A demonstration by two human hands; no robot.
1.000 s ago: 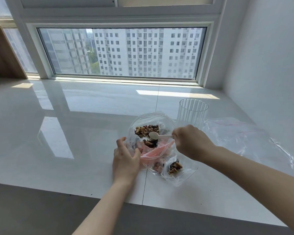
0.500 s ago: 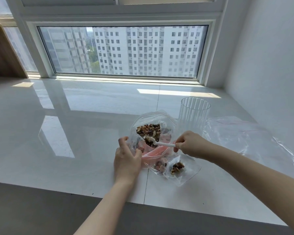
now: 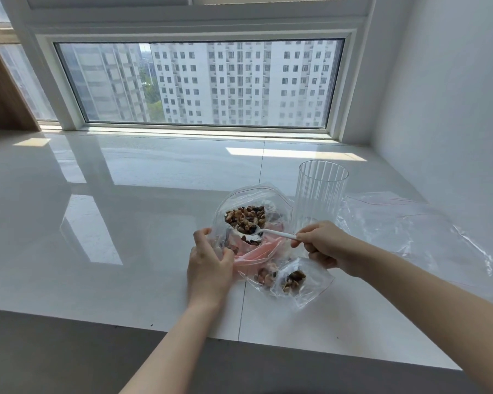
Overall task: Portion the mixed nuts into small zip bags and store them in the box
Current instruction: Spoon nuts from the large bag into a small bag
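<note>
Right hand [image 3: 322,245] pinched spoon [image 3: 264,231], bowl in nuts [image 3: 245,216] far-left of small bag [image 3: 300,281]; left hand [image 3: 208,261] gripped big bag [image 3: 239,200].

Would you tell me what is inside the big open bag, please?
The big open bag holds mixed nuts and the bowl of the white spoon. Crumpled plastic hides its bottom.

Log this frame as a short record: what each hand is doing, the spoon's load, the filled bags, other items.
left hand: grips the big nut bag at its edge, holding it open
right hand: pinches white spoon by its handle
spoon load: nuts in the bowl, over the bag's mouth
small zip bags: two with nuts, lying on the counter
other: ribbed clear cup, upright; empty clear bags at right
</note>
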